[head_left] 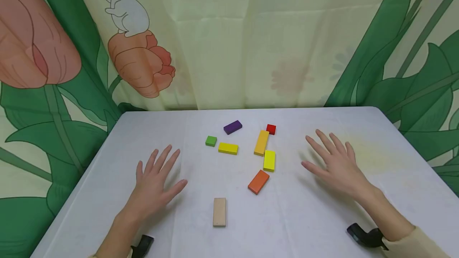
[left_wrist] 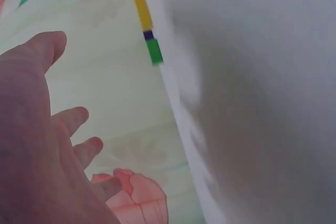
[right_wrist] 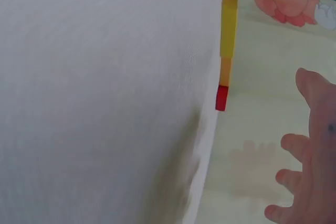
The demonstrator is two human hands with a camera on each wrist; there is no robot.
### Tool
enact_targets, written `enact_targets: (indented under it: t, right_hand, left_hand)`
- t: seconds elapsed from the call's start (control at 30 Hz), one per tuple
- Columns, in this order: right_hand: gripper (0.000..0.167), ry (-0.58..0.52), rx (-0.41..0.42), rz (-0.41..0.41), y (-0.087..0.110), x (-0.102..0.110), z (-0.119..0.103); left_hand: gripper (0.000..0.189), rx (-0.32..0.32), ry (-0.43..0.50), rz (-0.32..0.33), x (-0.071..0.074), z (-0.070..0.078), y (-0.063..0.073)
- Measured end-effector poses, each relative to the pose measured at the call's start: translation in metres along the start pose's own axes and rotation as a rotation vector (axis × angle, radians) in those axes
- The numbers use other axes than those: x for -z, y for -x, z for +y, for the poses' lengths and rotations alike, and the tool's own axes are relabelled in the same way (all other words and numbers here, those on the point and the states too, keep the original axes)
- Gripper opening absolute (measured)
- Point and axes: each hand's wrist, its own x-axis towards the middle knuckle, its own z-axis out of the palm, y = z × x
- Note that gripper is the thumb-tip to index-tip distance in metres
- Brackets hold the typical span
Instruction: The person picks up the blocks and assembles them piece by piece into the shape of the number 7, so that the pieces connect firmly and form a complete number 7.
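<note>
Between two hands, on the white counter (head_left: pixel 305 226), lie eight small blocks. Two are yellow: one yellow block (head_left: pixel 228 148) lies sideways near the middle, and the other yellow block (head_left: pixel 269 161) is to its right and a bit closer. One green block (head_left: pixel 211 141) is just left of the first yellow one, and one purple block (head_left: pixel 233 127) is behind it. One light orange block (head_left: pixel 261 142) is just beside the second yellow one, with one red block (head_left: pixel 271 129) at its far end. One dark orange block (head_left: pixel 258 182) lies tilted, nearer the front. One plain wood block (head_left: pixel 219 212) is at the very front, apart from the rest.

The left hand (head_left: pixel 152 186) is up in the air left of the blocks, its five fingers spread wide, holding nothing. The right hand (head_left: pixel 338 168) is up on the other side, its five fingers spread too, also holding nothing. Two black gadgets (head_left: pixel 365 236) show, one by each wrist. Behind the counter hangs a curtain (head_left: pixel 222 50) with one white animal (head_left: pixel 129 12) on it.
</note>
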Motion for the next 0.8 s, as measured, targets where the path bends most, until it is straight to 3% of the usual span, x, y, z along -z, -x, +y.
enact_targets:
  t: [0.27,0.43,0.67,0.8]
  right_hand:
    - [0.072,-0.097,0.07,0.046,-0.01,-0.009,-0.016]
    - [0.071,-0.146,0.119,0.033,-0.017,-0.017,-0.024]
    - [0.068,-0.193,0.215,-0.001,-0.025,-0.03,-0.037]
    - [0.064,-0.217,0.268,-0.025,-0.029,-0.036,-0.046]
  left_hand:
    - [0.079,-0.147,0.168,0.078,-0.016,0.009,-0.008]
    - [0.08,-0.228,0.235,0.051,-0.022,0.014,-0.01]
    - [0.078,-0.391,0.328,-0.006,-0.031,0.021,-0.013]
    - [0.078,-0.423,0.396,-0.074,-0.035,0.024,-0.012]
